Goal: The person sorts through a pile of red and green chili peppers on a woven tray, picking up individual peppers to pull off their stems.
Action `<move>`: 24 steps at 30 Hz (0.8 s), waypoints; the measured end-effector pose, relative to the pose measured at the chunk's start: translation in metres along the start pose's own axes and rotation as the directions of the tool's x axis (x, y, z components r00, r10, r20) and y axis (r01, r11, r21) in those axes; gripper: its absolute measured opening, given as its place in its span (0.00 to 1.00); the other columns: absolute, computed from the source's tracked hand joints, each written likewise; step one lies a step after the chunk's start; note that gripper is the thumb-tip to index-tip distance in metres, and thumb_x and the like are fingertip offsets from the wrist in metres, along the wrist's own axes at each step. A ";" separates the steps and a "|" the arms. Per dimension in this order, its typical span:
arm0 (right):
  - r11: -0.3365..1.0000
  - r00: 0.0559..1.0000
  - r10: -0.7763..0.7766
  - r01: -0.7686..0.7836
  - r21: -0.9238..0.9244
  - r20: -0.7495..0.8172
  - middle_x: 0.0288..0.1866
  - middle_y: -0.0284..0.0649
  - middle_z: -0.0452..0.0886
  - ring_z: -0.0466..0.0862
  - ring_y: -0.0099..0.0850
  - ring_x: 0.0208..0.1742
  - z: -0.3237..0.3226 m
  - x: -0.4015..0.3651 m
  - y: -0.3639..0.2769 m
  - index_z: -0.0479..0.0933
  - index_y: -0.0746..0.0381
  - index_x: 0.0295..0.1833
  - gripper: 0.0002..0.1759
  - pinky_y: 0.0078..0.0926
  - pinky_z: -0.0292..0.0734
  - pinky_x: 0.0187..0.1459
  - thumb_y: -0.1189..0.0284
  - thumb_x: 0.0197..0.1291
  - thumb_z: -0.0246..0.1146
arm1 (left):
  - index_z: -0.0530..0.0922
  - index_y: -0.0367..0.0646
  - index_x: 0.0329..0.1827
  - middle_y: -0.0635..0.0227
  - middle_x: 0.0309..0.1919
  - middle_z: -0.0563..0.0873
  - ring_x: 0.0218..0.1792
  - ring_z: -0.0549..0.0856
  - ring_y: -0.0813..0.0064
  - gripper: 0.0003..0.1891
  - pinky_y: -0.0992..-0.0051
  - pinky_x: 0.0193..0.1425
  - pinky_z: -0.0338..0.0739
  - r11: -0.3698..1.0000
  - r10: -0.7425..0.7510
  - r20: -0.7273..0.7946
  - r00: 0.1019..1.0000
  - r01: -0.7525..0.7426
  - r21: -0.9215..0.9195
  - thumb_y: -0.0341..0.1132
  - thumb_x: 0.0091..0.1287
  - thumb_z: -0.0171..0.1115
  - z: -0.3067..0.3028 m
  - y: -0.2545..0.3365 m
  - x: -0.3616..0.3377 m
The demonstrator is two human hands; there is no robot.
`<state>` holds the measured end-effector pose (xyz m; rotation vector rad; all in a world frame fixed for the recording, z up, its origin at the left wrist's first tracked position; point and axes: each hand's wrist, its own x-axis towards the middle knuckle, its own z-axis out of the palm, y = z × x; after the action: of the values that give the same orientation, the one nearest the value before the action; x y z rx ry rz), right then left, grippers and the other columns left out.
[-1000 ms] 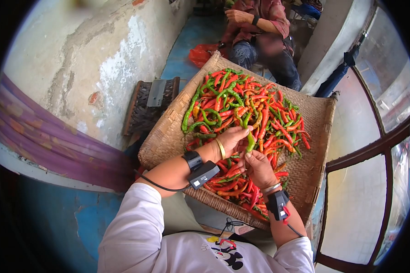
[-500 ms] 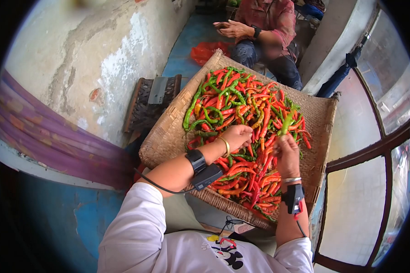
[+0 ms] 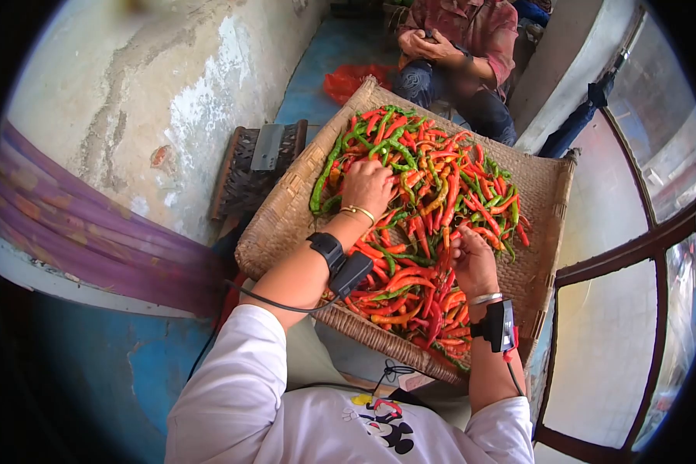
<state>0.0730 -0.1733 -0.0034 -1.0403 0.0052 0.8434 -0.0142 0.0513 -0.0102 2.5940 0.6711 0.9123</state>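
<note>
Red and green chili peppers (image 3: pixel 410 290) lie heaped on a square woven bamboo tray (image 3: pixel 537 201) in front of me. My left hand (image 3: pixel 367 188) is down on the upper left of the heap, its fingers curled together among the peppers. Whatever lies under those fingertips is hidden. Lower and to the right, my right hand (image 3: pixel 474 261) is closed at the heap's edge, thumb and fingers pinched at a red chili pepper. Green peppers (image 3: pixel 321 182) line the left side of the pile.
Beyond the tray sits another person (image 3: pixel 464 46), hands together. A red plastic bag (image 3: pixel 356 81) lies on the blue floor near them. A dark slatted rack (image 3: pixel 243 174) stands left of the tray, by the wall. Framed glass panes (image 3: pixel 599 348) and a dark folded umbrella (image 3: pixel 576 127) are on the right.
My left hand has moved up and left onto the peppers. My right hand has dropped slightly left, and the green chili pepper it held is out of it. The other person's hands shifted.
</note>
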 end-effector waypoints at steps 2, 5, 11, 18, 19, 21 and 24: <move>1.000 1.000 0.022 -0.022 -0.014 -0.004 0.24 0.33 0.75 0.74 0.21 0.21 0.004 -0.004 0.003 0.71 0.60 0.43 0.08 0.18 0.68 0.20 0.69 0.61 0.53 | 0.78 0.45 0.41 0.65 0.46 0.75 0.52 0.69 0.59 0.12 0.63 0.58 0.63 0.981 0.002 -0.009 1.000 0.000 0.192 0.37 0.55 0.60 -0.002 -0.007 0.000; 0.999 0.999 0.034 -0.034 -0.024 0.008 0.24 0.33 0.76 0.74 0.21 0.21 0.002 -0.002 0.007 0.72 0.59 0.42 0.08 0.18 0.69 0.19 0.69 0.62 0.52 | 0.74 0.46 0.48 0.64 0.47 0.74 0.53 0.69 0.59 0.19 0.64 0.58 0.63 0.959 -0.159 0.086 0.983 0.133 0.251 0.43 0.56 0.60 -0.003 -0.012 0.002; 0.994 0.996 0.079 -0.076 -0.079 0.034 0.24 0.33 0.76 0.74 0.21 0.21 0.003 -0.002 0.011 0.72 0.60 0.44 0.09 0.18 0.69 0.20 0.69 0.62 0.52 | 0.70 0.52 0.56 0.62 0.50 0.74 0.54 0.69 0.59 0.28 0.63 0.56 0.67 0.971 -0.177 0.473 0.863 0.073 0.230 0.51 0.53 0.61 -0.019 -0.001 0.003; 0.992 0.995 0.086 -0.081 -0.099 0.048 0.25 0.34 0.76 0.75 0.20 0.21 0.005 -0.002 0.012 0.71 0.62 0.45 0.10 0.17 0.69 0.20 0.69 0.63 0.51 | 0.77 0.48 0.47 0.61 0.41 0.80 0.44 0.78 0.63 0.19 0.65 0.48 0.73 0.962 -0.184 0.688 0.702 -0.016 0.273 0.46 0.55 0.60 -0.034 0.001 0.014; 0.992 0.995 0.087 -0.082 -0.100 0.048 0.25 0.34 0.76 0.75 0.20 0.21 0.004 -0.002 0.013 0.71 0.62 0.45 0.10 0.17 0.69 0.20 0.69 0.63 0.51 | 0.79 0.47 0.44 0.60 0.38 0.81 0.42 0.80 0.63 0.16 0.66 0.46 0.74 0.981 -0.105 0.619 0.779 -0.020 0.191 0.44 0.55 0.60 -0.036 0.000 0.012; 0.983 0.995 0.064 -0.051 -0.175 0.074 0.27 0.33 0.77 0.75 0.20 0.23 0.005 -0.003 0.014 0.71 0.62 0.46 0.11 0.16 0.70 0.21 0.69 0.62 0.52 | 0.80 0.46 0.41 0.60 0.35 0.82 0.39 0.81 0.63 0.14 0.67 0.45 0.74 0.994 -0.028 0.536 0.844 -0.035 0.107 0.43 0.56 0.60 -0.038 0.002 0.010; 0.949 0.994 0.033 0.001 -0.314 0.103 0.30 0.33 0.77 0.76 0.20 0.27 0.018 -0.011 0.013 0.72 0.61 0.46 0.11 0.16 0.70 0.24 0.68 0.62 0.54 | 0.80 0.46 0.39 0.60 0.32 0.83 0.36 0.81 0.62 0.13 0.68 0.42 0.75 0.982 0.097 0.377 0.921 -0.028 -0.184 0.42 0.55 0.61 -0.041 0.013 0.007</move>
<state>0.0504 -0.1636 0.0004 -1.2933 -0.2186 0.9335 -0.0314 0.0495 0.0296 2.5375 0.3818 0.4294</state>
